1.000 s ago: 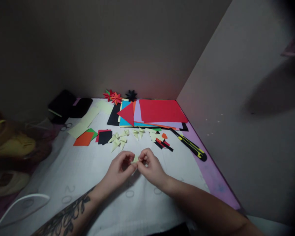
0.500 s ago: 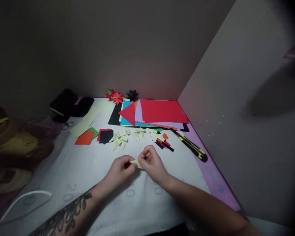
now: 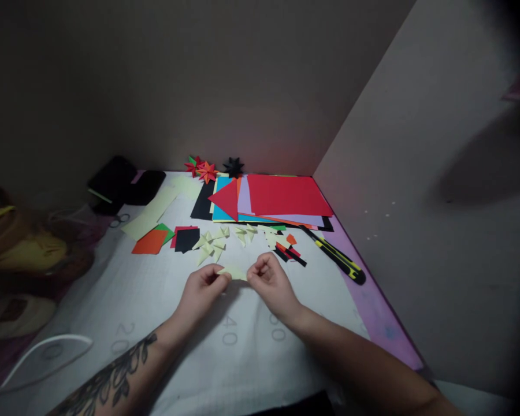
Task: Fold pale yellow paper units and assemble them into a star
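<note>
My left hand point(image 3: 200, 292) and my right hand point(image 3: 271, 283) pinch the two ends of a small pale yellow folded paper piece point(image 3: 233, 272), held just above the white cutting mat point(image 3: 225, 358). Both hands have their fingers closed on it. Behind my hands lie several similar pale yellow folded pieces point(image 3: 212, 245) on the mat.
A stack of coloured paper sheets point(image 3: 281, 199) lies at the back, with folded paper stars point(image 3: 203, 169) behind it. A yellow and black utility knife point(image 3: 338, 261) lies at the right. Orange, green and black paper squares point(image 3: 164, 238) sit at the left, beside scissors point(image 3: 119, 219) and a black pouch point(image 3: 117, 182).
My hands have drawn apart a little, and the paper piece between them has opened out into a longer flat strip.
</note>
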`<state>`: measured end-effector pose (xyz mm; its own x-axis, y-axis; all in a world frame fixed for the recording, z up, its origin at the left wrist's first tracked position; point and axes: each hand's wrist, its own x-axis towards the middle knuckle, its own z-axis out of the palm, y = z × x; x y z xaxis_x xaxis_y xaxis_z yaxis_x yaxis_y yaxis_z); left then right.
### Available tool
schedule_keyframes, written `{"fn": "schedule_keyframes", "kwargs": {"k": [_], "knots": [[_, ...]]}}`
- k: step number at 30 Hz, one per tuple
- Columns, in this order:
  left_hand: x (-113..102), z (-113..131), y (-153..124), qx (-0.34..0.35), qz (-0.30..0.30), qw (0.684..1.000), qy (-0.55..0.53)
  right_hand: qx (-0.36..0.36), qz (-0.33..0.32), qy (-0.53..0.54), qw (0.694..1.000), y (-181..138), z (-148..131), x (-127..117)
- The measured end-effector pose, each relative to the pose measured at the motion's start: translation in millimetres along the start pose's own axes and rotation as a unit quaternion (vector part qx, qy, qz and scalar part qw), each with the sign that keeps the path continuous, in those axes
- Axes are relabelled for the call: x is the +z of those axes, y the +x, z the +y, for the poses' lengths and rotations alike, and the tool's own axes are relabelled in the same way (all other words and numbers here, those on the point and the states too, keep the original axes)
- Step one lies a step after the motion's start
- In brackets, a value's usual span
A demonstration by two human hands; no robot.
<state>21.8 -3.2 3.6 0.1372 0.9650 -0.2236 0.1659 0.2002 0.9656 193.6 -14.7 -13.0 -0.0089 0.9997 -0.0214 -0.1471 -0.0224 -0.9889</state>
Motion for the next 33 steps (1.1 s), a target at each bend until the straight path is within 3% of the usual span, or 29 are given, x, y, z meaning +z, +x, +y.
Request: {"fn": "schedule_keyframes", "kwargs": {"k": [3, 5, 10, 12, 17, 26, 33], "knots": [[-0.7, -0.3, 0.4, -0.005, 0.006, 1.000, -0.013, -0.031, 0.013, -0.046, 0.998, -1.1, 2.6, -4.5], [-0.5, 0.7, 0.0, -0.008, 0.010, 1.000, -0.017, -0.093, 0.018, -0.123, 0.988, -2.8, 3.0, -6.8], [3.1, 3.4, -4.0, -0.017, -0.012, 0.999, -0.025, -0.296, -0.054, -0.327, 0.896, -5.5, -0.2, -6.1], [4.5, 3.4, -5.6, -0.015, -0.035, 0.999, -0.014, -0.324, -0.070, -0.344, 0.879, -5.1, -0.5, -5.1], [4.9, 3.9, -6.2, 0.003, -0.075, 0.996, 0.037, -0.351, -0.078, -0.334, 0.871, -3.6, 0.7, -5.9], [4.4, 3.6, -7.2, 0.061, -0.087, 0.991, 0.085, -0.292, -0.057, -0.300, 0.906, -5.3, -3.9, -8.8], [3.4, 5.7, -8.4, 0.080, -0.111, 0.981, 0.138, -0.077, 0.003, -0.159, 0.984, -2.7, 6.2, -8.2]]}}
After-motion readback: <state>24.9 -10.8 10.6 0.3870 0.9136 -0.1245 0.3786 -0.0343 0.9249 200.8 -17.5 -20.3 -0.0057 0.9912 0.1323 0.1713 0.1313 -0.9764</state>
